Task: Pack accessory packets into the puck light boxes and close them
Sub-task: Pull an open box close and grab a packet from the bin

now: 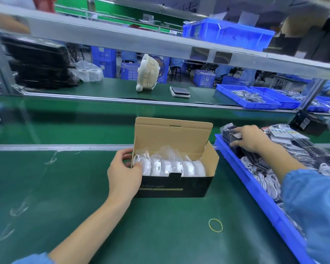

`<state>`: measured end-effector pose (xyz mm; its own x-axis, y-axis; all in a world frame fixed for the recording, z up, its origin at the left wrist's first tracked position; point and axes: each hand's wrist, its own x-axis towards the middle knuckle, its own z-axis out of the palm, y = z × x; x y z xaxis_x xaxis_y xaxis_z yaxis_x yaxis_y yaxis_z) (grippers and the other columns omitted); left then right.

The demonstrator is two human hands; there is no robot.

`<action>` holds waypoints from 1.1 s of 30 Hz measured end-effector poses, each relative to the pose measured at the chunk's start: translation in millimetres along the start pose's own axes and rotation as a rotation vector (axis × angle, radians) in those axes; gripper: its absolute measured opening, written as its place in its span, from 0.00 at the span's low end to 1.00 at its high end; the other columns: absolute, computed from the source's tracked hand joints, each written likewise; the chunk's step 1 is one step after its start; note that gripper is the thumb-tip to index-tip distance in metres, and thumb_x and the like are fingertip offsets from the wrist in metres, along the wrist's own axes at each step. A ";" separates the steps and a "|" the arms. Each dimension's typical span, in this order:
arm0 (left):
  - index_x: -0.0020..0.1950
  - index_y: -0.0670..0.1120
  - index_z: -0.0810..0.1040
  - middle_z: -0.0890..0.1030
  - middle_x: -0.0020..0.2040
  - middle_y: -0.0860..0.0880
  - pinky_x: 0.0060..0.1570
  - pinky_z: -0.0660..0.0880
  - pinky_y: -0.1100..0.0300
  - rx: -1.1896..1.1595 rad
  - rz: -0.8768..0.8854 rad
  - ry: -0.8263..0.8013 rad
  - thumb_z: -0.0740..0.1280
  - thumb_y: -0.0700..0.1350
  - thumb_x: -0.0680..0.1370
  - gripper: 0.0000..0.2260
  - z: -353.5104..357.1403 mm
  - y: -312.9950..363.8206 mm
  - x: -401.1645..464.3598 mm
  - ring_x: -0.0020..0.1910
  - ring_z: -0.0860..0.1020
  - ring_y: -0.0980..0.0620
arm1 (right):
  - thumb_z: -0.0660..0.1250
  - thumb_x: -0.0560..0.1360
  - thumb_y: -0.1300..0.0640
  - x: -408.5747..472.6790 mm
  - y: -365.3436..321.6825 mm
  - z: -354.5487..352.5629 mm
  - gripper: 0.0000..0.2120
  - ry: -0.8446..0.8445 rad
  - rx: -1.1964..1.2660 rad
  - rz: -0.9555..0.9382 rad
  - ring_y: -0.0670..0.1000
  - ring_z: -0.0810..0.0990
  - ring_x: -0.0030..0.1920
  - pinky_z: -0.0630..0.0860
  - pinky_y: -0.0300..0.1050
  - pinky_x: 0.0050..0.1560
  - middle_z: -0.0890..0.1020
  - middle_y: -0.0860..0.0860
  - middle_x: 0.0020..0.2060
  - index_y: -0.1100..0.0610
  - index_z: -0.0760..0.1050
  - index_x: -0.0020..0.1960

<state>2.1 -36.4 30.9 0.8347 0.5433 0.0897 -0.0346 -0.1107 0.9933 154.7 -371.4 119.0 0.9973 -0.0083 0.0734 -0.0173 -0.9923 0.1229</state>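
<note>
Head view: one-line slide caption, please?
Left hand steadies the open puck light box while right hand reaches for packets in the blue tray.
</note>
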 end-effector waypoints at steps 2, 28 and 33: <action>0.47 0.61 0.75 0.81 0.47 0.60 0.33 0.70 0.76 0.028 0.038 -0.014 0.70 0.35 0.75 0.19 -1.0 1.1 0.6 0.41 0.77 0.70 | 0.72 0.73 0.43 0.9 1.8 -3.3 0.32 -0.060 -0.009 -0.036 0.61 0.72 0.67 0.72 0.54 0.64 0.76 0.57 0.67 0.52 0.69 0.73; 0.61 0.57 0.71 0.78 0.44 0.57 0.34 0.66 0.66 0.135 0.168 -0.143 0.65 0.36 0.79 0.18 -7.0 -3.3 8.6 0.38 0.74 0.60 | 0.66 0.72 0.62 -113.2 52.9 -39.5 0.20 0.297 -0.080 0.152 0.63 0.80 0.45 0.79 0.55 0.45 0.82 0.60 0.49 0.48 0.77 0.62; 0.59 0.58 0.74 0.81 0.47 0.56 0.35 0.69 0.73 0.059 0.163 -0.134 0.65 0.36 0.79 0.18 -7.1 -6.5 5.4 0.39 0.75 0.65 | 0.68 0.74 0.60 -131.4 28.8 -67.1 0.17 0.458 0.049 0.118 0.65 0.80 0.50 0.76 0.57 0.51 0.83 0.62 0.50 0.50 0.79 0.62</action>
<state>3.0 -26.8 25.4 0.8866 0.3991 0.2340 -0.1460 -0.2386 0.9601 18.4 -390.6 179.3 0.8544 -0.0773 0.5138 -0.1145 -0.9926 0.0411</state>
